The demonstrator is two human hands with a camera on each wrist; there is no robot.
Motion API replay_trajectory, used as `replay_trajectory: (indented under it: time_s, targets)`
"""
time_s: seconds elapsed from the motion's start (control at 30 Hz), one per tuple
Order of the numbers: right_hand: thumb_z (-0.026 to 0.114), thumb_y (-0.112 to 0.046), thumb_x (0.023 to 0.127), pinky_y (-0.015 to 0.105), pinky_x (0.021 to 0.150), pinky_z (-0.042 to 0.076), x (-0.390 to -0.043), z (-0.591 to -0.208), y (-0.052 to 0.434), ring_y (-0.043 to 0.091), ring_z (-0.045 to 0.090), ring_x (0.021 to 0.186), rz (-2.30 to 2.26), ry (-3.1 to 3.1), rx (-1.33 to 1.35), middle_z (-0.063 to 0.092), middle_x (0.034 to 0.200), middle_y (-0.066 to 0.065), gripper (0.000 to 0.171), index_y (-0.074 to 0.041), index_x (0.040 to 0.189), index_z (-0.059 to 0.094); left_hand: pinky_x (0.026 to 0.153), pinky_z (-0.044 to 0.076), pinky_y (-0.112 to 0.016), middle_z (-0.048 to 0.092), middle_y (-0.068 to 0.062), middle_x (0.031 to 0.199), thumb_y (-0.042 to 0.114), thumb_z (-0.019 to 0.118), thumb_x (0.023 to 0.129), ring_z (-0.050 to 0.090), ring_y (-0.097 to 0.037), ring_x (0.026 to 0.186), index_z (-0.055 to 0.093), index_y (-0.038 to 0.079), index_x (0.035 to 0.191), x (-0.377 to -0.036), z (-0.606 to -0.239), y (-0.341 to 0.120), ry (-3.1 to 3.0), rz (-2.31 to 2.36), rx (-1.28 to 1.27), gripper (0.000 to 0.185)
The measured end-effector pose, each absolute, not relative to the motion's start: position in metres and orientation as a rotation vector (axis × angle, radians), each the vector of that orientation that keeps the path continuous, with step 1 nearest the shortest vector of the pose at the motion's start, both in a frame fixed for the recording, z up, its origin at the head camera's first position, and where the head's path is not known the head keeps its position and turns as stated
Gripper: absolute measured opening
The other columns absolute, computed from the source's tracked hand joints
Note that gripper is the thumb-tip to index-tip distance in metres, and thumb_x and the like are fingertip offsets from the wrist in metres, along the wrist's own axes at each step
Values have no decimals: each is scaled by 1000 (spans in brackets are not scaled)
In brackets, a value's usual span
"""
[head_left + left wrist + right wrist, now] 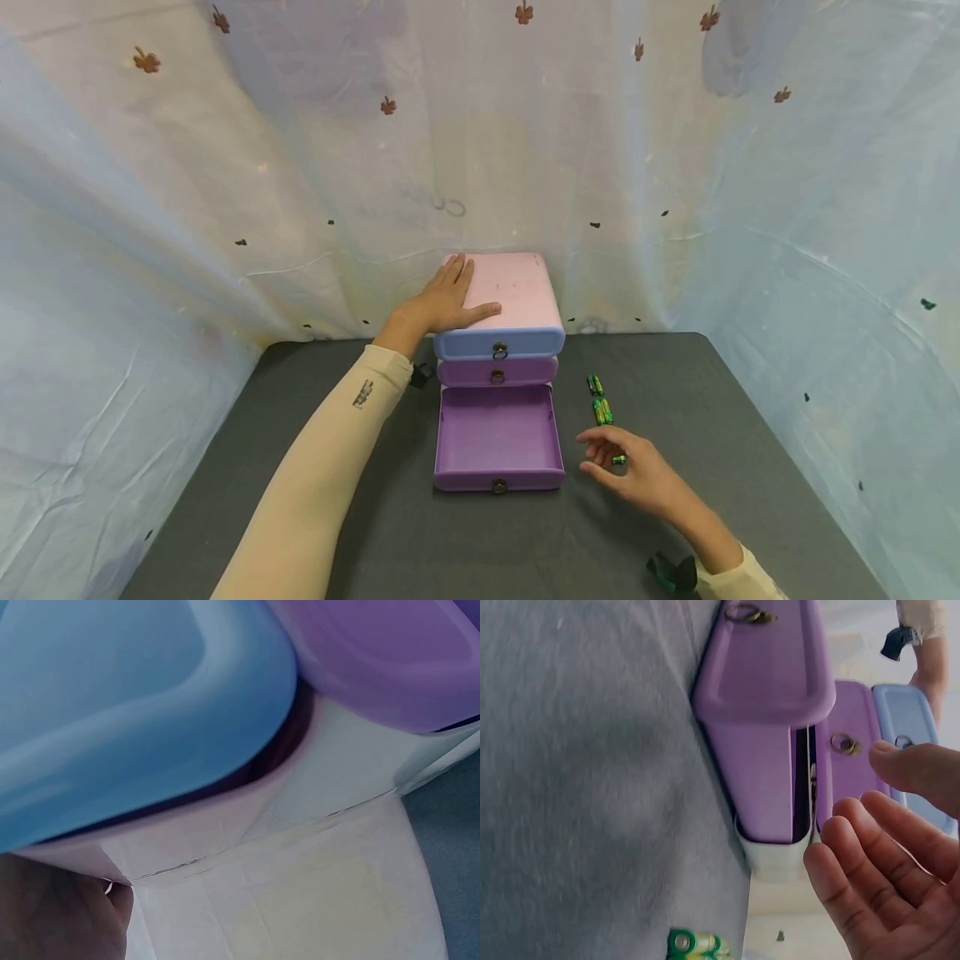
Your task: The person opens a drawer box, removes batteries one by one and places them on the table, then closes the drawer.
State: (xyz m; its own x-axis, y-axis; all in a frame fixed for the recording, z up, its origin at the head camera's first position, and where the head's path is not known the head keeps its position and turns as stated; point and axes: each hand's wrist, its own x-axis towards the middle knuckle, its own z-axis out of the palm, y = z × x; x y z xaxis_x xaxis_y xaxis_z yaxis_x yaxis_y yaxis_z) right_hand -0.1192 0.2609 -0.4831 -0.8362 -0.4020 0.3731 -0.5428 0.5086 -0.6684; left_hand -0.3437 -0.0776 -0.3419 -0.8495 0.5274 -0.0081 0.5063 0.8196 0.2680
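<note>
A small chest with a pink top [513, 287] stands at the back of the table. Its blue top drawer [465, 344] and purple middle drawer [461, 372] are pushed in, while the purple bottom drawer [457, 481] is pulled out with a bare floor. My left hand [444, 302] rests on the pink top, thumb spread. To the right of the bottom drawer, my right hand [633, 471] hovers with loosely bent fingers and holds nothing. Green-and-yellow batteries [602, 411] lie beyond it, and another battery [618, 459] shows partly behind its fingers.
The dark grey table [495, 550] has a curtain [420, 183] hanging close behind the chest and along both sides. Each drawer front carries a ring pull, such as the bottom one [498, 486]. Dark straps [671, 573] sit at both wrists.
</note>
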Motion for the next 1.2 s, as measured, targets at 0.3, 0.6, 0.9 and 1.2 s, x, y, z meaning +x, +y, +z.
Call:
replay_trajectory:
  time_s: [0.3, 0.6, 0.9, 1.2]
  targets:
    - [83, -9, 96, 37, 73, 64, -108, -477, 246, 6, 70, 84, 1309, -2533, 894, 73, 98, -7, 28, -12, 122, 74, 135, -3, -45, -12, -22, 178, 76, 43, 103, -13, -34, 165, -5, 0, 171, -342, -340, -79, 2923, 409, 840, 113]
    - [79, -9, 99, 33, 77, 65, -100, -481, 236, 9, 74, 87, 1433, -2523, 996, 77, 100, 7, 27, -1, 124, 74, 135, -5, -44, -14, -22, 178, 76, 41, 103, -15, -34, 165, -7, 0, 170, -344, -342, -79, 2922, 377, 834, 112]
    - [77, -12, 101, 36, 83, 65, -92, -494, 221, 15, 77, 95, 1555, -2487, 1103, 79, 107, 14, 30, 1, 127, 72, 135, -3, -45, -14, -21, 178, 76, 43, 103, -15, -34, 165, -7, 1, 170, -340, -339, -78, 2911, 401, 819, 112]
    - [76, -17, 102, 42, 87, 65, -88, -504, 206, 28, 79, 98, 1646, -2540, 1080, 79, 112, 16, 35, 2, 131, 70, 135, -3, -45, -15, -20, 178, 79, 40, 102, -16, -33, 165, -8, 2, 170, -343, -342, -79, 2910, 391, 820, 114]
